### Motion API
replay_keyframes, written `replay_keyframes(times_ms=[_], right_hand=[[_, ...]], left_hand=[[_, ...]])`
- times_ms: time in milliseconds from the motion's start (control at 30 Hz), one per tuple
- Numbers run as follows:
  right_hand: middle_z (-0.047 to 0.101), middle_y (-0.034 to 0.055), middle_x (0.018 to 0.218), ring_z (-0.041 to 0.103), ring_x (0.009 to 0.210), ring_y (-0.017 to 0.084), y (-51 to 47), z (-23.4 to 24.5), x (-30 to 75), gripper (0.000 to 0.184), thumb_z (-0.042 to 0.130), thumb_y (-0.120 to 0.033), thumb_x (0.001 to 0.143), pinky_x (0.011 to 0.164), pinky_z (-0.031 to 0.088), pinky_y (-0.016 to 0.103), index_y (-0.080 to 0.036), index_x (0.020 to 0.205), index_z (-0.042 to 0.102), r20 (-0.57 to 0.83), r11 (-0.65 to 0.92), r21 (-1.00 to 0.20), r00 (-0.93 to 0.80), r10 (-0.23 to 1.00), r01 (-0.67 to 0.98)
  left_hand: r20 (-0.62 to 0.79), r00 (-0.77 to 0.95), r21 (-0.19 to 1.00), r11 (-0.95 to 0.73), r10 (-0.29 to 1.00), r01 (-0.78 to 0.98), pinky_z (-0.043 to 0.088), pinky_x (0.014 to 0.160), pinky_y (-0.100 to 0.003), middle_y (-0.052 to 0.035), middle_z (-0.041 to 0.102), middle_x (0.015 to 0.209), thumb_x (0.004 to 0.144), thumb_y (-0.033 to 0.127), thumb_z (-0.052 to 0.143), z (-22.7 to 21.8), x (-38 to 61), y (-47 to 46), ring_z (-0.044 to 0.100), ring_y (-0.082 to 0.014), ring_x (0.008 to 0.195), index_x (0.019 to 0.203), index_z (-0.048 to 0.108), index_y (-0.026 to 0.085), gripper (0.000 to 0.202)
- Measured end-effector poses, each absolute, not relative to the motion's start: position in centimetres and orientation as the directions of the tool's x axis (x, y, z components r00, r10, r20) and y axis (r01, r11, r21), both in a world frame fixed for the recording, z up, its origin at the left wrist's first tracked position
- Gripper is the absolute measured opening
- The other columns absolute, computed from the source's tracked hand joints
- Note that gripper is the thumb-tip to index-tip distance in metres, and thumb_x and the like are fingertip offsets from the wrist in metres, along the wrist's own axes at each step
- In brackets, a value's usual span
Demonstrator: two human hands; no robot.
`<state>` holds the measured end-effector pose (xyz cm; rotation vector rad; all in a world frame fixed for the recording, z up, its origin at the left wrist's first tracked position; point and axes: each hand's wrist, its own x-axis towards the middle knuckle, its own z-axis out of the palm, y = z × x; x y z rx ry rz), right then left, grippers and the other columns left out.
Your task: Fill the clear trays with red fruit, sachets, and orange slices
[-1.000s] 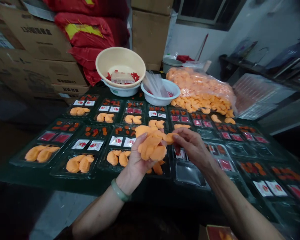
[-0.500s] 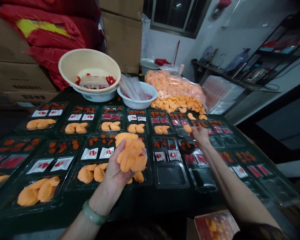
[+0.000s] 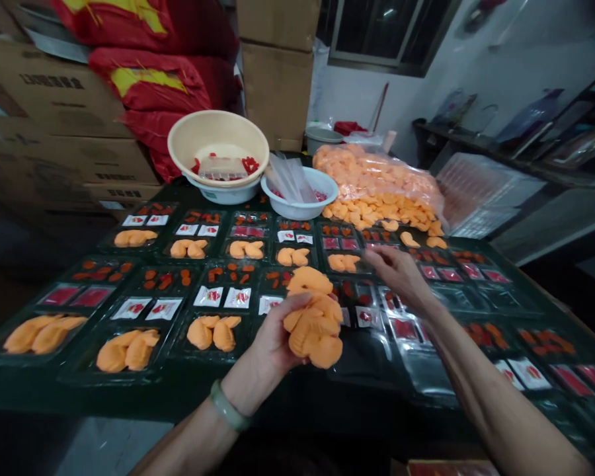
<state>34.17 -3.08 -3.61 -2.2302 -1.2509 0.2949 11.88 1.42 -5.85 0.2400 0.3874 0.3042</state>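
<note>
My left hand [image 3: 282, 334] is closed around a loose stack of orange, curved, ridged chips [image 3: 315, 324], held above the front row of trays. My right hand [image 3: 399, 271] reaches over a back-row tray, its fingers curled together and pointing left. Whatever is under those fingertips is hidden. Just left of them sits a clear tray with orange chips [image 3: 344, 262] in its large front compartment. Below my right forearm, a front-row tray [image 3: 421, 370] has small reddish pieces and red packets, with its large compartment bare.
Two rows of filled trays [image 3: 126, 350] cover the dark green table. Behind them stand a cream basin [image 3: 218, 129], a pale blue basin [image 3: 302, 208] and a large plastic bag of orange chips [image 3: 377, 178]. Loose chips [image 3: 409, 240] lie before the bag. Cartons [image 3: 74, 99] rise at left.
The view has swung left, so the table appears shifted right. My left hand still carries the chips. The chip seen earlier at my right fingertips is no longer visible.
</note>
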Motion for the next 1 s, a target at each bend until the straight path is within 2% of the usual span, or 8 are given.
replay_keyframes(times_ms=[100, 233, 433, 533, 600, 700, 833, 1000], right_hand=[[0.061, 0.0032, 0.077, 0.054, 0.065, 0.014, -4.1, -1.2, 29.9, 0.033, 0.043, -0.043, 0.088, 0.056, 0.043, 0.024, -0.018, 0.1, 0.062, 0.114, -0.005, -0.78, 0.15, 0.982, 0.626], [0.048, -0.0027, 0.057, 0.042, 0.05, 0.008, -4.6, -0.5, 27.9, 0.029, 0.053, -0.04, 0.084, 0.045, 0.034, 0.02, -0.016, 0.067, 0.054, 0.037, 0.066, -0.821, -0.063, 0.997, 0.568], [0.056, 0.0002, 0.069, 0.05, 0.058, 0.01, -6.7, -1.8, 28.9, 0.027, 0.056, -0.041, 0.082, 0.052, 0.039, 0.021, -0.014, 0.082, 0.058, 0.066, 0.015, -0.926, 0.123, 0.99, 0.378], [0.055, -0.0003, 0.065, 0.049, 0.056, 0.011, -7.5, -2.5, 31.3, 0.029, 0.062, -0.043, 0.076, 0.05, 0.038, 0.023, -0.015, 0.078, 0.055, 0.149, 0.009, -0.912, 0.311, 0.939, 0.41], [0.051, -0.002, 0.06, 0.045, 0.052, 0.011, -7.5, -3.6, 34.2, 0.03, 0.066, -0.042, 0.071, 0.048, 0.034, 0.023, -0.017, 0.072, 0.052, 0.233, -0.108, -0.819, 0.498, 0.835, 0.563], [0.055, 0.0011, 0.066, 0.05, 0.059, 0.014, -6.7, -6.2, 39.1, 0.022, 0.066, -0.035, 0.072, 0.053, 0.034, 0.024, -0.017, 0.073, 0.054, 0.335, -0.49, -0.492, 0.676, 0.657, 0.72], [0.059, 0.013, 0.103, 0.056, 0.092, 0.023, -4.7, -9.3, 43.5, 0.019, 0.051, -0.025, 0.083, 0.067, 0.038, 0.027, -0.015, 0.097, 0.06, 0.242, -0.675, -0.018, 0.658, 0.713, 0.737], [0.064, 0.0164, 0.091, 0.06, 0.088, 0.025, -2.5, -9.4, 45.7, 0.031, 0.052, -0.038, 0.085, 0.075, 0.041, 0.031, -0.011, 0.084, 0.067, 0.009, -0.624, 0.024, 0.624, 0.781, 0.781]], left_hand=[[-0.381, 0.847, 0.369, 0.901, 0.371, -0.229, 0.049, 0.06, -0.029, -0.0085, 0.064, 0.069, 0.065, 0.022, 0.063, -5.6, 12.2, 0.9, 0.061, -0.0191, 0.063, 0.086, 0.062, 0.007, 0.026], [-0.45, 0.812, 0.452, 0.879, 0.373, -0.152, 0.049, 0.061, -0.028, -0.0087, 0.066, 0.07, 0.062, 0.017, 0.061, -4.9, 12.3, 0.1, 0.061, -0.0179, 0.061, 0.079, 0.063, 0.008, 0.019], [-0.483, 0.826, 0.407, 0.91, 0.29, -0.081, 0.047, 0.06, -0.028, -0.0067, 0.065, 0.073, 0.065, 0.021, 0.063, -5.6, 12.7, -0.3, 0.06, -0.0166, 0.062, 0.086, 0.062, 0.008, 0.025], [-0.45, 0.848, 0.391, 0.916, 0.28, -0.094, 0.047, 0.058, -0.029, -0.006, 0.065, 0.08, 0.066, 0.024, 0.065, -6.6, 13.1, -0.2, 0.06, -0.0171, 0.062, 0.097, 0.058, 0.012, 0.035], [-0.43, 0.859, 0.361, 0.925, 0.277, -0.118, 0.046, 0.057, -0.029, -0.0055, 0.064, 0.082, 0.066, 0.024, 0.066, -7.0, 13.4, -0.2, 0.061, -0.0171, 0.061, 0.099, 0.055, 0.015, 0.035], [-0.452, 0.844, 0.32, 0.935, 0.29, -0.149, 0.047, 0.056, -0.029, -0.0049, 0.064, 0.083, 0.07, 0.024, 0.064, -6.7, 13.6, -0.1, 0.061, -0.0169, 0.061, 0.096, 0.052, 0.018, 0.03], [-0.496, 0.787, 0.344, 0.915, 0.368, -0.211, 0.049, 0.056, -0.032, -0.0085, 0.064, 0.088, 0.07, 0.022, 0.064, -5.9, 13.7, 0.2, 0.062, -0.0192, 0.061, 0.095, 0.051, 0.018, 0.029], [-0.561, 0.711, 0.306, 0.905, 0.423, -0.297, 0.05, 0.057, -0.033, -0.0087, 0.065, 0.081, 0.076, 0.022, 0.06, -6.0, 14.0, 1.0, 0.063, -0.0209, 0.062, 0.09, 0.055, 0.017, 0.016]])
